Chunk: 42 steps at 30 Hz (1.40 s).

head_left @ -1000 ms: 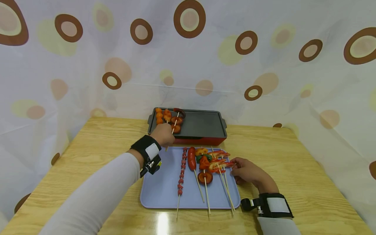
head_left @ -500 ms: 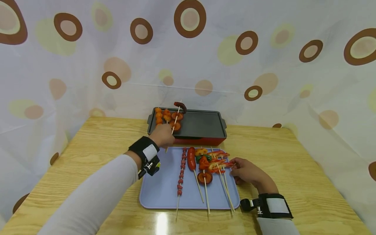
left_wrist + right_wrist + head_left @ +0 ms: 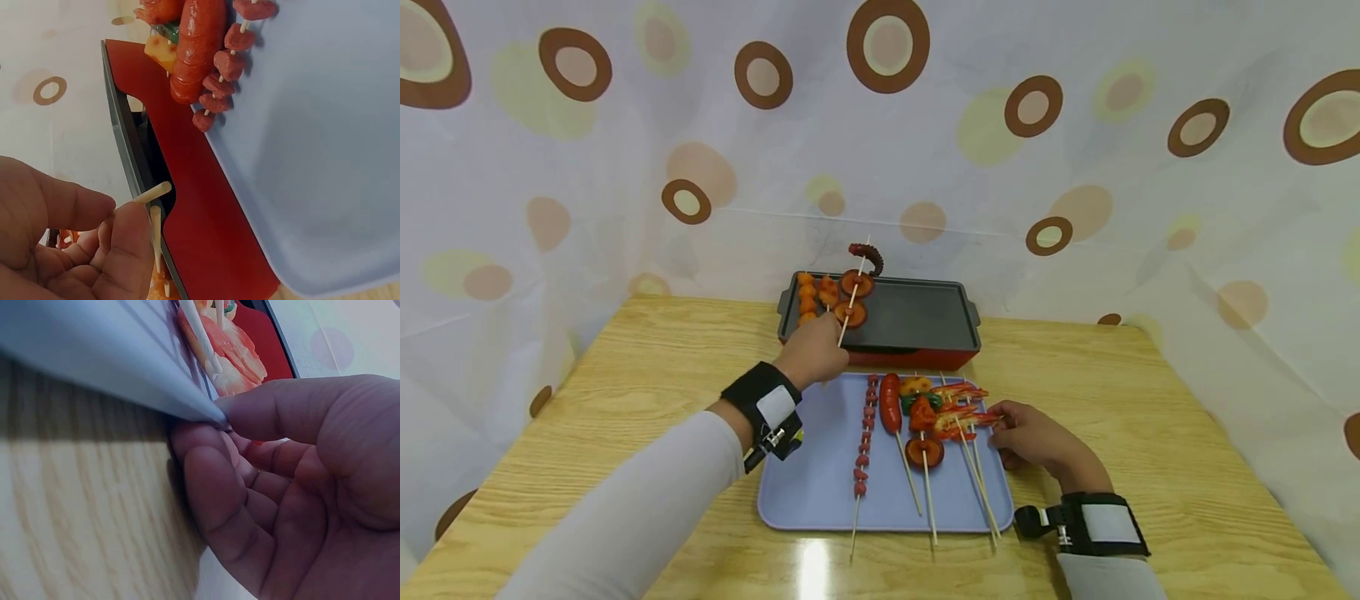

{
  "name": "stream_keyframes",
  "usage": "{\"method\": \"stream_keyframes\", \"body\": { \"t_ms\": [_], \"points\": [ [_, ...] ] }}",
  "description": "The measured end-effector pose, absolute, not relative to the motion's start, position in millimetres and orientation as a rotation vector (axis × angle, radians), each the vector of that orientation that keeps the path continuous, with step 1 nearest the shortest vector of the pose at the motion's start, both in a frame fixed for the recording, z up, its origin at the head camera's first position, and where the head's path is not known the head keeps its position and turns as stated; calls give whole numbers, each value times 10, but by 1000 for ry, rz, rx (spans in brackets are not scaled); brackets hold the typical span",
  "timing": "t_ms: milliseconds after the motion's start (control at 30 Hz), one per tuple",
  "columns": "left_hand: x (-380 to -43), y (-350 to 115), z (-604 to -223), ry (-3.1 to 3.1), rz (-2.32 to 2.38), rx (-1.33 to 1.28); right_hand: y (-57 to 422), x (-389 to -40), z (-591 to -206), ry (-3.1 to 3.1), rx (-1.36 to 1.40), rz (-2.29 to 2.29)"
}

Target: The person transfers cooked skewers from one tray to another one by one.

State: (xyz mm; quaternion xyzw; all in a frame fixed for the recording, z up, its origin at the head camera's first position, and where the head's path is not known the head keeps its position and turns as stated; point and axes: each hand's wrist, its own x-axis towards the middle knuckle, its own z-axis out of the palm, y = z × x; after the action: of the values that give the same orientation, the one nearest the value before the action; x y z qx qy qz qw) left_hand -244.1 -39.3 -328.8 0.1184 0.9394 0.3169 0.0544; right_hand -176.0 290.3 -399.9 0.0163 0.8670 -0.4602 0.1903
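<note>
My left hand (image 3: 815, 350) pinches the stick of a skewer (image 3: 853, 313) between thumb and fingertips at the grill's front left corner. That skewer carries two round brown-rimmed slices and a dark red tentacle piece; its far end tilts up above the grill pan (image 3: 917, 317). In the left wrist view the bare stick end (image 3: 156, 191) pokes out past the fingers. My right hand (image 3: 1037, 437) grips the right rim of the lilac tray (image 3: 808, 500), thumb above and fingers beneath, as the right wrist view shows. Shrimp skewers (image 3: 955, 423) lie next to its fingertips.
On the pan's left side lie a skewer of orange balls (image 3: 807, 302) and another orange-brown skewer (image 3: 828, 292). The tray bears a skewer of small red pieces (image 3: 862, 458), a sausage skewer (image 3: 890, 404) and a mixed skewer (image 3: 922, 414). Several sticks overhang its front edge.
The tentacle skewer has risen off the pan, its far end swinging up and slightly right. My left wrist has shifted a little down and left. My right hand stays on the tray rim.
</note>
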Motion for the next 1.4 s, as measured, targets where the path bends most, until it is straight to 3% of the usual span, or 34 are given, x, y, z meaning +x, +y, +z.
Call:
{"method": "stream_keyframes", "body": {
  "t_ms": [867,1400],
  "points": [
    [-1943,-383,-3160,2800,1165,380,2937,-1752,-3984,2422,66,-1301],
    [-1668,-425,-3450,2738,1251,397,2936,-1754,-3984,2423,78,-1305]
  ]
}}
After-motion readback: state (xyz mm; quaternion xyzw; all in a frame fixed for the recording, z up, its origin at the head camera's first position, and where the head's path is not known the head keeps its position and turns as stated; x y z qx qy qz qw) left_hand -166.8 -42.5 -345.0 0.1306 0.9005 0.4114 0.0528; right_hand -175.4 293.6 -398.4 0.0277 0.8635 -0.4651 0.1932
